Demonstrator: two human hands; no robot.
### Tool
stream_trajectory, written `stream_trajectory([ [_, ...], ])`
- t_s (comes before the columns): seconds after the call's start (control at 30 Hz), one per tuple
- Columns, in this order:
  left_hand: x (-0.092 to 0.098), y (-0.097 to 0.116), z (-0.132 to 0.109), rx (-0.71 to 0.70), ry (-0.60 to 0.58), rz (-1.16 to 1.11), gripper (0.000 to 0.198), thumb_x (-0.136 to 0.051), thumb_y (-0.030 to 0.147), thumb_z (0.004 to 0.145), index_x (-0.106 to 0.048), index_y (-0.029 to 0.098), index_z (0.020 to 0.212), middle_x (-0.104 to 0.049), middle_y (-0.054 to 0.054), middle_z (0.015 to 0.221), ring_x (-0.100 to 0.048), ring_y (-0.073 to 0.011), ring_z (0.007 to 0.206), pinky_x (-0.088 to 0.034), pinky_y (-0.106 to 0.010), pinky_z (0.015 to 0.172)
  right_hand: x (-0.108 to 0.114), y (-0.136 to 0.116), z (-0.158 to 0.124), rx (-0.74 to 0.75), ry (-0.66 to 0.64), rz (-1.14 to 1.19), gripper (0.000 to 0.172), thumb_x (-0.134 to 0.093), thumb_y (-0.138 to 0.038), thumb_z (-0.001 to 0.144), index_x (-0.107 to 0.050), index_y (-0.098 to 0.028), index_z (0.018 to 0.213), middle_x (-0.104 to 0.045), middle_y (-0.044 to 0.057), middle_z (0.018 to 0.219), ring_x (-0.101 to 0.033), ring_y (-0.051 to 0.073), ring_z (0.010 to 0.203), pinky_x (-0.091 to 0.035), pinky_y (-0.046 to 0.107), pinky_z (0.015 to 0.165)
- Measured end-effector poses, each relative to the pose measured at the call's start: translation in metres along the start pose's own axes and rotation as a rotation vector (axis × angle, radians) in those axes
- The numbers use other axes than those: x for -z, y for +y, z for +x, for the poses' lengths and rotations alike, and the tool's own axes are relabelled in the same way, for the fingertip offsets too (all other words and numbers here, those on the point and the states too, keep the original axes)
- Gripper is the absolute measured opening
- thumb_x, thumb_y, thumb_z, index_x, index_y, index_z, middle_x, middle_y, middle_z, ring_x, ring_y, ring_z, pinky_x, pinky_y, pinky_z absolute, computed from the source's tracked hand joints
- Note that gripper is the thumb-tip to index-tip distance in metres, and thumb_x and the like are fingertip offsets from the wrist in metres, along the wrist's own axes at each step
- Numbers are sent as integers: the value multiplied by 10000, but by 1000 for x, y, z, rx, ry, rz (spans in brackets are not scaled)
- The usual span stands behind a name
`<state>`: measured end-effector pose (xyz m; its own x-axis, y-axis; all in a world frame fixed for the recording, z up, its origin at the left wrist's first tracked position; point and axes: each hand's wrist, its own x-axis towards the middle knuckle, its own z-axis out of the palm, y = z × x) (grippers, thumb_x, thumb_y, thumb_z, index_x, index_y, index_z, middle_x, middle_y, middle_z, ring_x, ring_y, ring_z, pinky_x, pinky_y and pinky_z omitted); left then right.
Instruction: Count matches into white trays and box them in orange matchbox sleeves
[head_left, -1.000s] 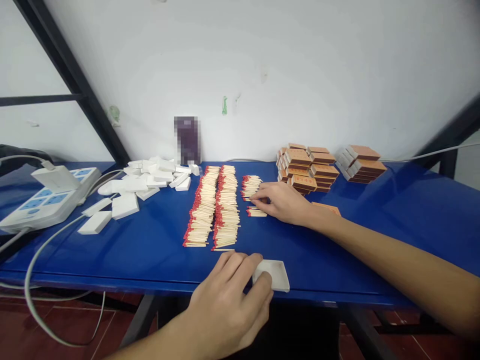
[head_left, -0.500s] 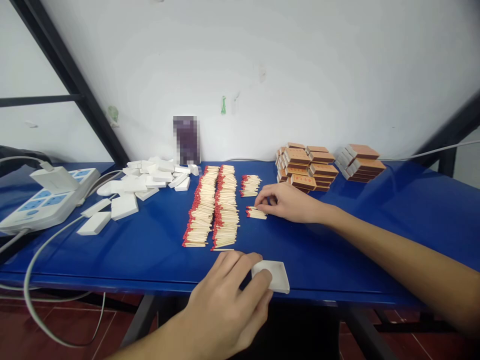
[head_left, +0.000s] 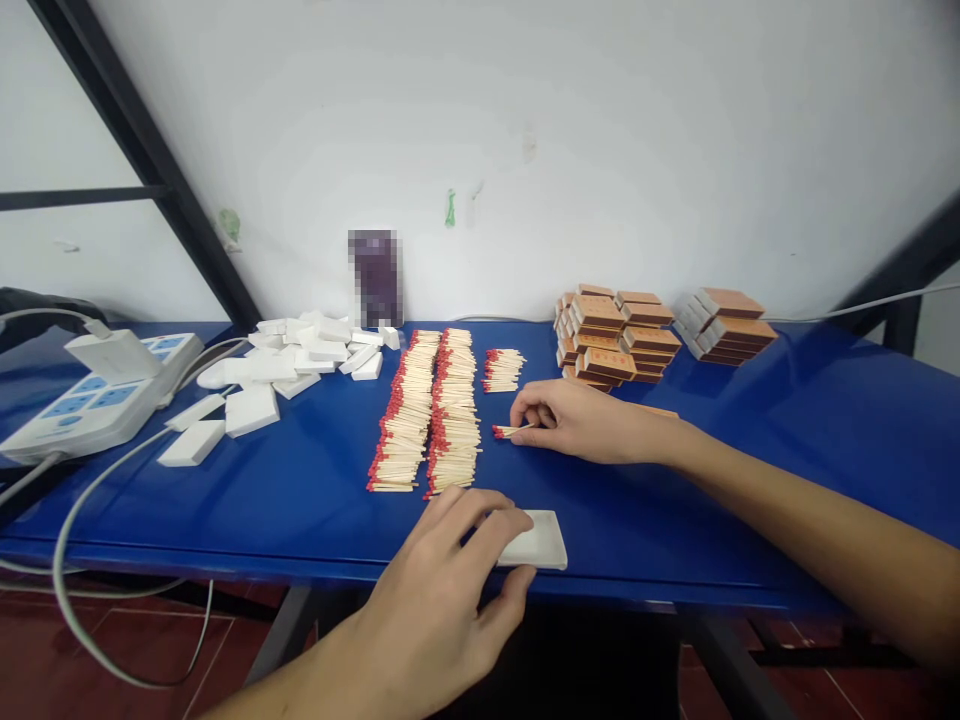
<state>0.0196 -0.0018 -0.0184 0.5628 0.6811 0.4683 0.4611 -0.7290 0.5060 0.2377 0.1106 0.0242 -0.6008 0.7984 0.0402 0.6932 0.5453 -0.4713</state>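
Note:
My left hand (head_left: 442, 590) rests at the table's front edge, fingers and thumb closed on a small white matchbox tray (head_left: 536, 541). My right hand (head_left: 581, 420) lies on the blue table (head_left: 300, 490), its fingers pinched round a small bundle of red-tipped matches (head_left: 510, 431). Two long rows of matches (head_left: 435, 410) lie to the left of that hand. A short pile of matches (head_left: 502, 369) sits just behind it.
White inner trays (head_left: 300, 360) are heaped at the back left, with a power strip (head_left: 97, 395) and its cables beyond them. Orange matchbox sleeves (head_left: 615, 335) and a second stack (head_left: 724, 320) stand at the back right, against the white wall.
My right hand has drawn back from the short match pile toward me and closed on the small bundle. My left hand and the tray shifted slightly.

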Motion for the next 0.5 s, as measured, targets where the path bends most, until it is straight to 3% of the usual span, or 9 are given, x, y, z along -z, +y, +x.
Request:
stream_trajectory([
  [0.5,1,2,0,0,27,4,283,-592,98,906,-555,209,1164,-618,-50,1111,-590,-200,1022,-522,-354,908,-5,0,-10,109,-1,-59,304,-410,-441,994,-542,-190,883,-600,63,910,-511,175,757,-401,318,698],
])
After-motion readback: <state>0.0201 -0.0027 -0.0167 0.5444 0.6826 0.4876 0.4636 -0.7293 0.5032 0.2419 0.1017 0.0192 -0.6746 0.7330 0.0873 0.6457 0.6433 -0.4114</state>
